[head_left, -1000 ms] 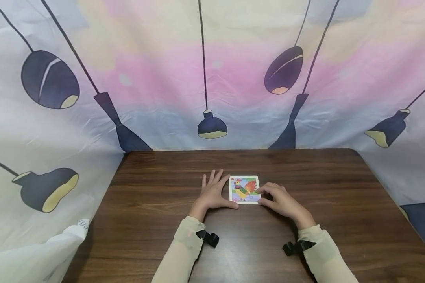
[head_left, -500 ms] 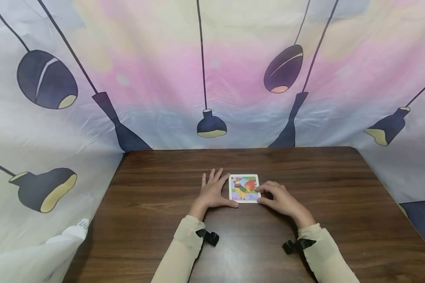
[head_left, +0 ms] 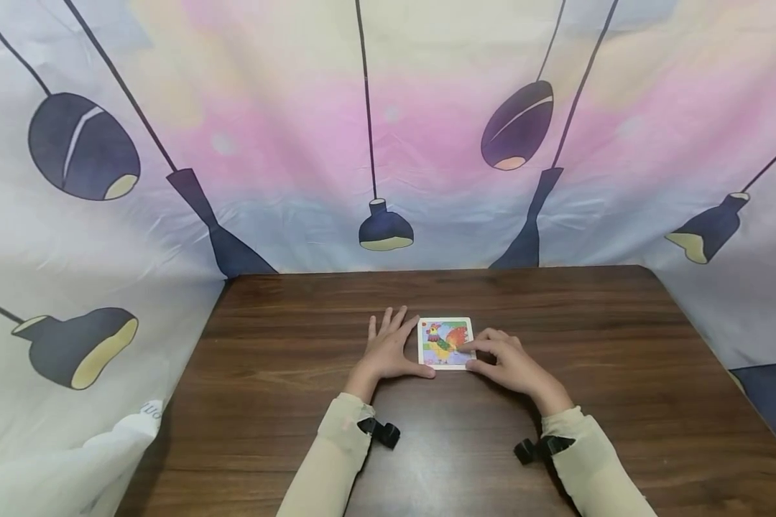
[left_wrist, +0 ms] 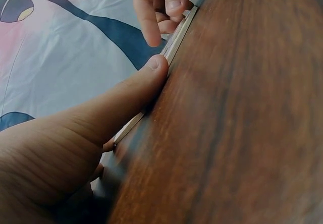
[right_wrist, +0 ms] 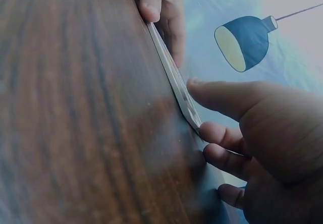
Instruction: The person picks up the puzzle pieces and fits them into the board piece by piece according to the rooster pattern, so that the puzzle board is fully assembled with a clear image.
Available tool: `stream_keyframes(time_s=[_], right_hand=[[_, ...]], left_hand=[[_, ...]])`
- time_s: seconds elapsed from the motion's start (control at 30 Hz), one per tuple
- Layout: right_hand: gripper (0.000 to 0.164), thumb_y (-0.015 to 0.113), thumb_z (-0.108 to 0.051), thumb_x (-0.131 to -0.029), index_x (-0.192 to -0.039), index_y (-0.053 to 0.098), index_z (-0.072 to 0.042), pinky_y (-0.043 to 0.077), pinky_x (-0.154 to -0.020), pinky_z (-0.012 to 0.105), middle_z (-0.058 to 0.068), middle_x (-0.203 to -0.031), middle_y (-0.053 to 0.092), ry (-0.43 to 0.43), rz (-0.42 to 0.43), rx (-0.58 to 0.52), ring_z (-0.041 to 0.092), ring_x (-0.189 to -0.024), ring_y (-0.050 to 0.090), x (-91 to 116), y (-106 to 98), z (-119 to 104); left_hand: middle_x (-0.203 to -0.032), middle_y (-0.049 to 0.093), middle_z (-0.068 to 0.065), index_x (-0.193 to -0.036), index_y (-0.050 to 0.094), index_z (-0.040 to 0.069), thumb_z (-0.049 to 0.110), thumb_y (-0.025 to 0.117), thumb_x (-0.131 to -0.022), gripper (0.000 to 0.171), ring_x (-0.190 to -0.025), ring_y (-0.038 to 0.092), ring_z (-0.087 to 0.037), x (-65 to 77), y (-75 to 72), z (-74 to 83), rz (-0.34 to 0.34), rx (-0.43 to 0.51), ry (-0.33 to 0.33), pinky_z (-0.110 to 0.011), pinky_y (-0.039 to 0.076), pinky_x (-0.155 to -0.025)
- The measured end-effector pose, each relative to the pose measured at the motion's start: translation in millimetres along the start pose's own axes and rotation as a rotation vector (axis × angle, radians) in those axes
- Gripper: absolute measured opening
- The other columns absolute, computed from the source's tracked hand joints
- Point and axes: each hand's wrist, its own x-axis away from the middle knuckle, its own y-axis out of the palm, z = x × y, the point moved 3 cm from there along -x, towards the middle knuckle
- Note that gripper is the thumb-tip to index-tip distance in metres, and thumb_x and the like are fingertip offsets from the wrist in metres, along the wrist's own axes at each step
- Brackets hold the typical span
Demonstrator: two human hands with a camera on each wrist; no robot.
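A small square jigsaw puzzle (head_left: 436,354) with a white border and a colourful rooster picture lies flat on the brown wooden table (head_left: 284,431). My left hand (head_left: 388,357) rests at its left side with fingers spread, its thumb along the front edge. In the left wrist view, the left thumb (left_wrist: 126,94) touches the thin pale edge of the puzzle. Over the right side, my right hand (head_left: 511,365) has its index fingertip on or just above the picture. The right thumb (right_wrist: 217,94) hovers close to the border in the right wrist view; contact is unclear.
A curtain (head_left: 284,143) printed with hanging lamps stands behind and beside the table. White cloth (head_left: 97,459) bunches at the left table edge. Black wrist cameras are strapped to both forearms, one on the left strap (head_left: 384,434).
The right index finger and thumb have shifted slightly left, farther over the puzzle's right side. My left hand and the puzzle stay in place.
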Motion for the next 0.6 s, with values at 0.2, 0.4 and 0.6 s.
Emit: stream_keyframes(time_s=[0.2,0.4,0.6], right_hand=[[0.023,0.080,-0.024,-0.097,-0.120,0.082,-0.026,0.032,-0.087,0.043,-0.009,-0.108,0.058,0.010,-0.012,0.007,0.013,-0.094,0.049,0.1,-0.3,-0.1],[0.022,0.080,-0.024,-0.097,-0.119,0.082,-0.026,0.033,-0.087,0.043,-0.009,-0.107,0.058,0.009,-0.019,0.027,0.013,-0.094,0.048,2.4,0.4,0.1],[0.024,0.079,-0.025,-0.097,-0.121,0.082,-0.025,0.032,-0.087,0.043,-0.008,-0.108,0.058,0.006,-0.019,0.008,0.013,-0.094,0.048,3.8,1.7,-0.5]], left_hand=[[-0.176,0.014,-0.012,-0.167,0.034,0.018,0.064,0.092,-0.071,0.121,-0.163,-0.002,-0.038,0.1,-1.2,1.5,0.002,0.006,0.011,-0.063,-0.009,-0.126],[-0.176,0.013,-0.012,-0.168,0.033,0.018,0.063,0.092,-0.073,0.120,-0.163,-0.002,-0.038,-0.9,-0.3,2.1,-0.012,0.007,0.010,-0.062,-0.010,-0.127],[-0.177,0.013,-0.011,-0.168,0.034,0.019,0.063,0.092,-0.073,0.120,-0.163,-0.002,-0.036,-1.0,2.8,-0.5,-0.021,0.010,0.003,-0.062,-0.009,-0.127]])
